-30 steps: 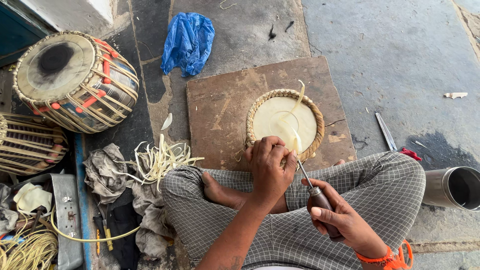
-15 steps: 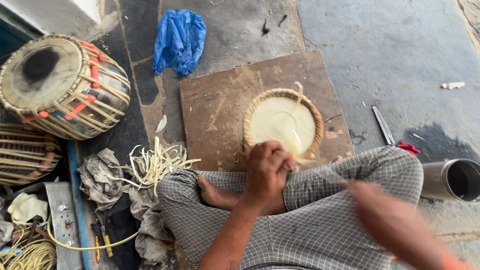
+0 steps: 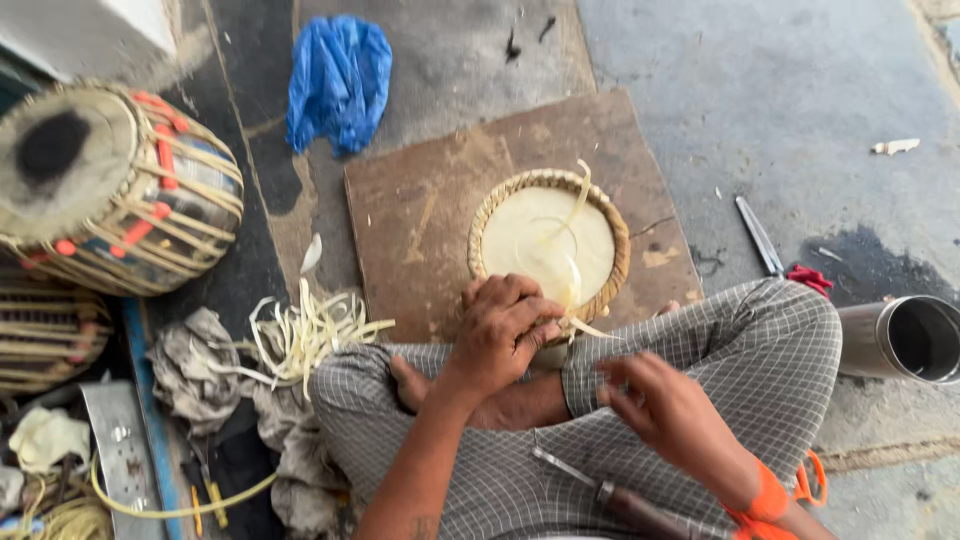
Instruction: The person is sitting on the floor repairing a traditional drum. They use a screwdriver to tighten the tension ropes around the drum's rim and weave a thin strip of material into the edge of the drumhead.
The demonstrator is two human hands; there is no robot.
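A round pale drum head with a braided rim (image 3: 545,240) lies on a brown board (image 3: 420,210) in front of my crossed legs. My left hand (image 3: 500,330) grips its near rim, fingers curled over the braid. A thin pale strip (image 3: 575,215) loops across the skin and sticks out at the near rim. My right hand (image 3: 665,415) hovers just below that strip end, fingers apart and holding nothing. An awl with a dark wooden handle (image 3: 610,495) rests on my lap under the right wrist.
A laced drum (image 3: 110,190) stands at the left, with another drum body (image 3: 45,335) below it. A blue plastic bag (image 3: 340,80) lies beyond the board. Loose pale strips (image 3: 305,335) and rags (image 3: 195,365) sit by my left knee. A metal blade (image 3: 760,235) and a steel cylinder (image 3: 900,340) lie to the right.
My right hand held the awl against the rim, then drew back and let it go; the awl now lies on my lap. My left hand stayed on the rim.
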